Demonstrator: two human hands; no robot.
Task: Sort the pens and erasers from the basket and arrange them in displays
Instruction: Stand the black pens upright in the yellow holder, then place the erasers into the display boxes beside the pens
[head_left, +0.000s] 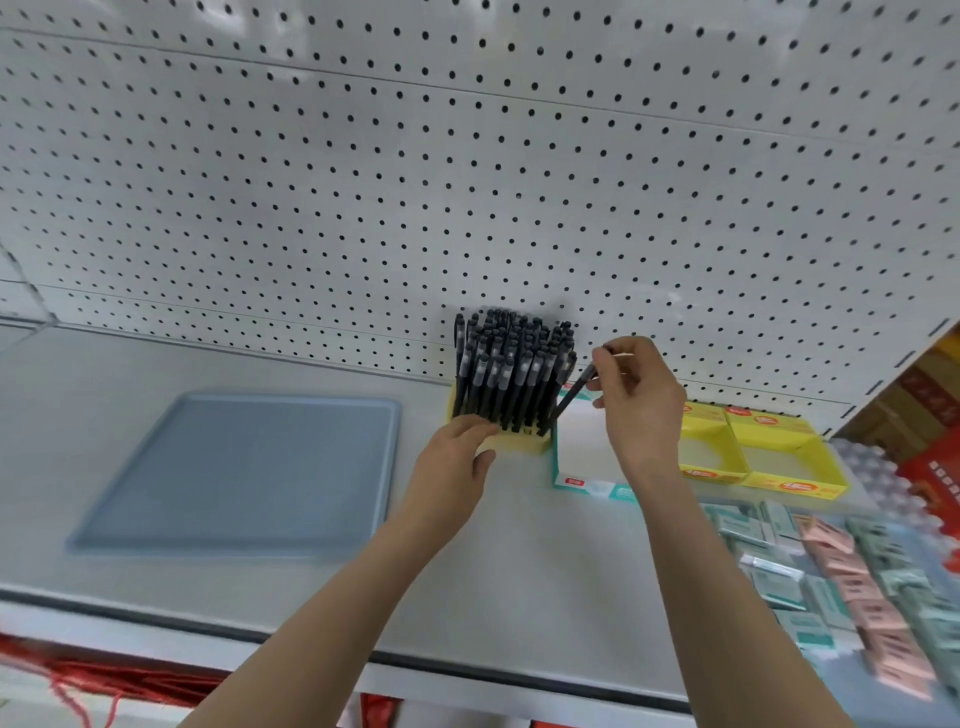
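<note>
Pegboard back wall (363, 182): off-white sheet metal, regular rows of round dark holes. Shelf (519, 561): matte pale grey, dark strip along its front edge. Yellow pen holder (519, 444) stands on the shelf against the wall, packed with upright black pens (511, 369), caps up. Left hand (457, 457) grips the holder's front left corner, fingers curled over it. Right hand (639, 395) pinches one black pen (569, 400) near its top; the pen is tilted, lower end at the holder's right front corner. Just right of the holder is an open white-and-teal box (571, 482), partly hidden by the right wrist, then two open yellow cardboard boxes (789, 487). Flat blue-grey tray (249, 467), rounded corners, lies to the left. Pink and green wrapped erasers (841, 587) lie piled lower right, blurred.
</note>
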